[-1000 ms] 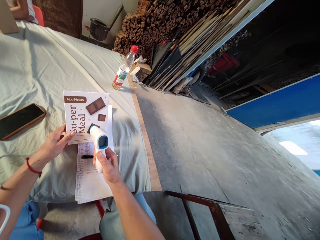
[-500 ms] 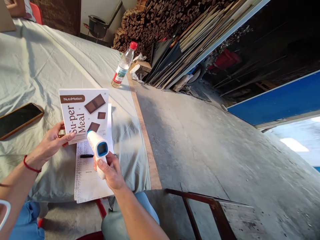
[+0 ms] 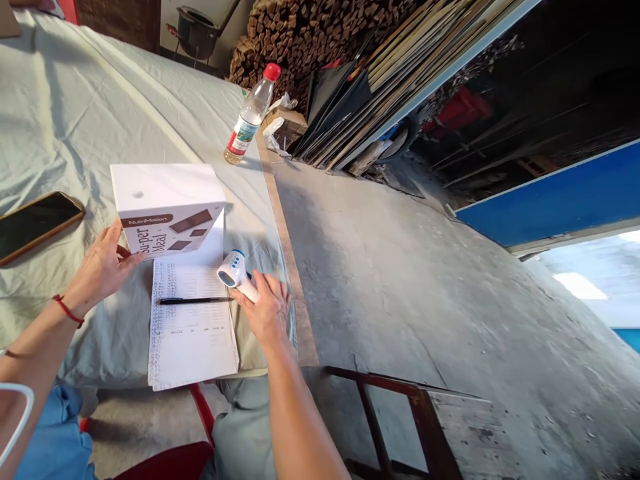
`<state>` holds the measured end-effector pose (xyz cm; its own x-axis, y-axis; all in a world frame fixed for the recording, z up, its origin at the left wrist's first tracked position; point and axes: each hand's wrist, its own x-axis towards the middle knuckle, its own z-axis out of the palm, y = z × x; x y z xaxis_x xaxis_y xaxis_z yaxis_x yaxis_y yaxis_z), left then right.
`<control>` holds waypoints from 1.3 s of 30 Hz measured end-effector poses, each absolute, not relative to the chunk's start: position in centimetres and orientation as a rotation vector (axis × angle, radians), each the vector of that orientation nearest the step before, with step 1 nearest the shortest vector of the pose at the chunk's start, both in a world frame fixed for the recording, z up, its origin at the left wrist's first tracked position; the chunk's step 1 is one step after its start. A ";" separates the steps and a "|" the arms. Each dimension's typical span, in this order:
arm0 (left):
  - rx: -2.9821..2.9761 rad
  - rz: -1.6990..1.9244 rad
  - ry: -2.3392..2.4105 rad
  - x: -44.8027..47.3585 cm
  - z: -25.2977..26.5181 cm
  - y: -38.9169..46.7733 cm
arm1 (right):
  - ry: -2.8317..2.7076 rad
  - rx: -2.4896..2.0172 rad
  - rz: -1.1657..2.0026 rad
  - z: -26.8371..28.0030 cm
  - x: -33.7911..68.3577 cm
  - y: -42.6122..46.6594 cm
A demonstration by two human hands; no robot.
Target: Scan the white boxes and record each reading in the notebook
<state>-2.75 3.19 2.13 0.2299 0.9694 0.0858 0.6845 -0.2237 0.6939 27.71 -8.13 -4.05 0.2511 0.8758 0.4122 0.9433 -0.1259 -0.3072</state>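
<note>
My left hand [image 3: 103, 270] grips the lower left edge of a white NutriMotion meal box [image 3: 170, 193], fingers closed on it. The box is tilted, with its blank white top side and its brown printed front both showing. My right hand [image 3: 269, 303] has its thumb and fingers about the handle of a white and blue infrared thermometer [image 3: 234, 268], low over the cloth by the table's right side. Between my hands, printed sheets [image 3: 200, 353] lie on the table with a black pen [image 3: 193, 301] across them. The box covers the sheets' far end.
A phone [image 3: 37, 227] in a brown-edged case lies at the left on the cloth-covered table [image 3: 100, 113]. Near the far right edge stands a red-capped bottle [image 3: 249, 117]. A dark wooden frame [image 3: 390, 413] is on the floor at the right; stacked firewood [image 3: 310, 40] rises behind.
My right hand has moved right and lowered the thermometer, turning it away from the box. The box has tipped so that its top side now shows. More of the sheets and pen is visible.
</note>
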 end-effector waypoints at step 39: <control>2.503 -0.263 1.089 0.3 3.7 -2.6 | -1.587 -1.324 0.520 -4.0 16.8 -11.2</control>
<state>0.30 -2.61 3.70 0.6794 0.6590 -0.3226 0.7336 -0.6182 0.2822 16.84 -11.22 -3.96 0.0594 0.9151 0.3988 0.5018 0.3179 -0.8044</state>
